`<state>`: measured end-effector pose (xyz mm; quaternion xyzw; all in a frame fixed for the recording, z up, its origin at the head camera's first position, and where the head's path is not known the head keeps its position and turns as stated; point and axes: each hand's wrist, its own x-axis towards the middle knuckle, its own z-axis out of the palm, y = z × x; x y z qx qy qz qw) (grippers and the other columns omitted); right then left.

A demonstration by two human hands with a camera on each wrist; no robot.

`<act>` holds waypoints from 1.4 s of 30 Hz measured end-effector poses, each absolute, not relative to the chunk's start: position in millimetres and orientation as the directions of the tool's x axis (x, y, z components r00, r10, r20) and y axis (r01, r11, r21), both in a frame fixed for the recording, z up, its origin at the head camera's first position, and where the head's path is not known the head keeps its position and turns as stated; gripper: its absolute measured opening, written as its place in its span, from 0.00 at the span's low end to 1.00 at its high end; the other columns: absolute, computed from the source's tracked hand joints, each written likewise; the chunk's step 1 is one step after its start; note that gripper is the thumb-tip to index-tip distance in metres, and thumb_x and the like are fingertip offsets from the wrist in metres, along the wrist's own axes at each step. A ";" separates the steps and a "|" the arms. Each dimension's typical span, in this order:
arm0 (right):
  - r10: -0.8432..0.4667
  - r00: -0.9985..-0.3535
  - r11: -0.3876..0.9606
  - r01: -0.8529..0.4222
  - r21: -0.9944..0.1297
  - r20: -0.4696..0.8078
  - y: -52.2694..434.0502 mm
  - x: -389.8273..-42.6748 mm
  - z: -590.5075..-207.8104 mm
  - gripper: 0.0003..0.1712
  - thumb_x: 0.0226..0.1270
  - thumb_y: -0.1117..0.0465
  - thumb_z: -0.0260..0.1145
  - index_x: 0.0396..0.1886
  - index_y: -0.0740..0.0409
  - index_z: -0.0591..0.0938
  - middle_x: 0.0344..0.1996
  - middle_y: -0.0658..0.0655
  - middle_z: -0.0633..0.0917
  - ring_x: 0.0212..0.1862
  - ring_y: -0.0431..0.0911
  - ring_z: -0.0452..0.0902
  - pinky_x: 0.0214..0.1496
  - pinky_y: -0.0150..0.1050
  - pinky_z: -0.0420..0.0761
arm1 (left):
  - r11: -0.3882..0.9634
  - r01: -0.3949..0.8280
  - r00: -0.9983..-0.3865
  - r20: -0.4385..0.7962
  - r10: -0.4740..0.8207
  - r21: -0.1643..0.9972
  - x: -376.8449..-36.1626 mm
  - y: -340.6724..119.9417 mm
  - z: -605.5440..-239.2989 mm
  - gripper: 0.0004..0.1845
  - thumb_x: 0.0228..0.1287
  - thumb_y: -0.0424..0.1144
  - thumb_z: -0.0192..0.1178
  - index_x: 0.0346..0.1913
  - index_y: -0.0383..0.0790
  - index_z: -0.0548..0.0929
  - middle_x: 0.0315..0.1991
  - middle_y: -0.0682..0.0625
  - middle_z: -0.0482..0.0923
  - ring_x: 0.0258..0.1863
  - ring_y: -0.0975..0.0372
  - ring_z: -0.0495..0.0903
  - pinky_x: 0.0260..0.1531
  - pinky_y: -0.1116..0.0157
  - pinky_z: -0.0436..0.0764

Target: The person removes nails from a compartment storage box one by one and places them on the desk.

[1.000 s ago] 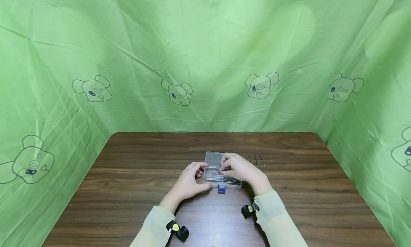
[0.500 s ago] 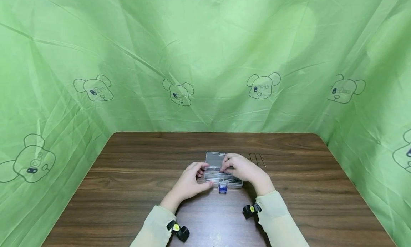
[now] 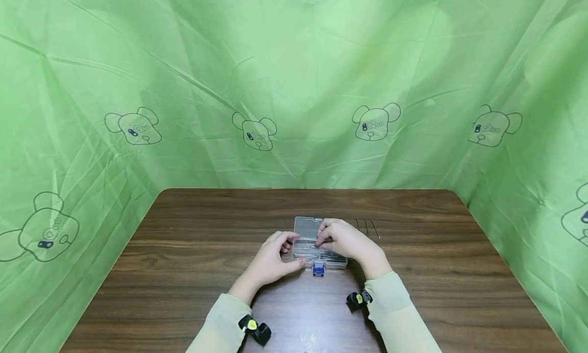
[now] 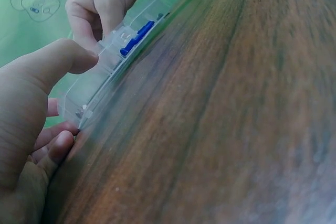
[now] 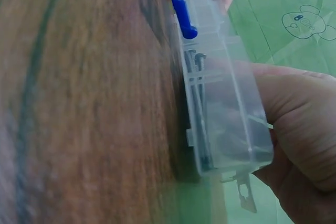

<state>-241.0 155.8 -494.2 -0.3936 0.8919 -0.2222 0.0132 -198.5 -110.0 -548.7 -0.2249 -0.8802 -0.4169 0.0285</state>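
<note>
A clear plastic compartment box (image 3: 323, 266) with a blue latch (image 3: 318, 269) lies on the table, its lid (image 3: 307, 226) folded back. My left hand (image 3: 271, 258) grips the box's left end, thumb at the front edge and fingers round the far side. Long thin metal nails (image 5: 198, 98) lie in the front compartments. My right hand (image 3: 348, 241) reaches over the box's right half, fingers curled. Its thumb and fingertips pinch at a thin nail in the rear row, mostly hidden by the fingers. In the left wrist view, the left thumb (image 4: 79, 59) overlaps the box's front wall.
Three nails (image 3: 366, 227) lie apart, side by side, on the wooden table (image 3: 206, 215) beyond the right hand. Green cloth (image 3: 294, 87) with bear-head drawings hangs behind the table and along both sides. A small black camera is strapped to each wrist.
The right fingertips have shifted slightly to the right inside the box. The left hand keeps its grip, and the three nails on the table have not moved.
</note>
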 end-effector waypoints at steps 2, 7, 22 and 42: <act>-0.705 -0.694 0.598 -0.692 -0.403 0.147 155.4 -241.4 -494.9 0.03 0.67 0.64 0.80 0.39 0.52 0.95 0.44 0.48 0.85 0.50 0.46 0.83 0.61 0.47 0.84 | 0.550 0.421 -0.897 0.240 0.372 0.722 -198.4 -110.1 -548.9 0.35 0.58 0.52 0.83 0.67 0.47 0.84 0.49 0.57 0.80 0.45 0.65 0.79 0.52 0.62 0.81; -0.705 -0.693 0.599 -0.697 -0.394 0.154 154.6 -241.3 -496.0 0.03 0.66 0.62 0.81 0.39 0.51 0.96 0.43 0.47 0.84 0.50 0.45 0.82 0.60 0.46 0.83 | 0.549 0.420 -0.897 0.238 0.373 0.722 -198.7 -110.5 -549.8 0.35 0.58 0.52 0.83 0.67 0.47 0.84 0.49 0.57 0.79 0.45 0.66 0.79 0.52 0.62 0.82; -0.691 -0.713 0.615 -0.666 -0.422 0.119 154.0 -241.4 -497.2 0.02 0.70 0.60 0.80 0.35 0.48 0.94 0.46 0.45 0.83 0.52 0.44 0.80 0.62 0.47 0.82 | 0.552 0.421 -0.897 0.238 0.374 0.720 -198.5 -112.9 -550.5 0.36 0.56 0.51 0.83 0.67 0.47 0.83 0.50 0.58 0.78 0.46 0.66 0.79 0.52 0.62 0.82; -0.704 -0.705 0.612 -0.663 -0.432 0.084 158.2 -240.5 -487.9 0.05 0.71 0.67 0.77 0.39 0.52 0.95 0.47 0.50 0.85 0.53 0.47 0.83 0.63 0.48 0.83 | 0.559 0.424 -0.896 0.240 0.374 0.713 -198.8 -110.2 -548.9 0.34 0.58 0.51 0.83 0.66 0.46 0.84 0.48 0.56 0.79 0.45 0.65 0.79 0.52 0.62 0.82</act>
